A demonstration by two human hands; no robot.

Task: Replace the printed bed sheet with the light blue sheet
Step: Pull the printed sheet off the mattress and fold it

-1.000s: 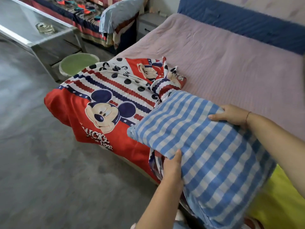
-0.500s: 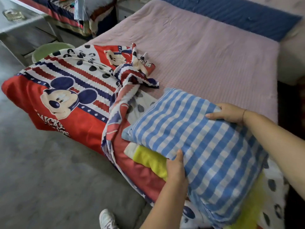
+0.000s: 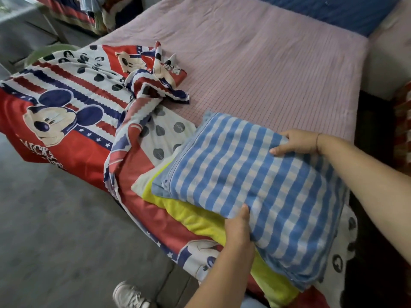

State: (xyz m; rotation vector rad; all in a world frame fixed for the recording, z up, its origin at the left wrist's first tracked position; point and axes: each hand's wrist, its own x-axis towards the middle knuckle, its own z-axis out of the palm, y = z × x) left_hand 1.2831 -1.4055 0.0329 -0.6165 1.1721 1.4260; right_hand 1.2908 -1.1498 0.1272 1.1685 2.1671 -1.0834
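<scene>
Item one, the bed [image 3: 278, 70]: I see its pink quilted pad bare over most of the surface, with a dark blue cover [image 3: 333, 12] along the far edge; item two, the printed bed sheet [image 3: 66, 107]: off the middle but not off the bed, bunched along the near edge, draped over the left corner toward the floor, and running on under the pile at the near right corner; item three, the light blue sheet [image 3: 255, 185]: checked, folded into a thick pad, lying at that near right corner on a yellow cloth [image 3: 200, 218]; item four, the right hand [image 3: 295, 143]: curled over the pad's far edge, thumb on top; item five, the left hand [image 3: 238, 227]: clasping the pad's near edge, thumb on top, fingers hidden beneath; item six, a pale shoe [image 3: 131, 296] on the floor below the near edge. By my reading the job is under halfway; stripping is begun, not finished; the printed sheet and yellow cloth have yet to be cleared, and the blue one unfolded, spread and tucked.
</scene>
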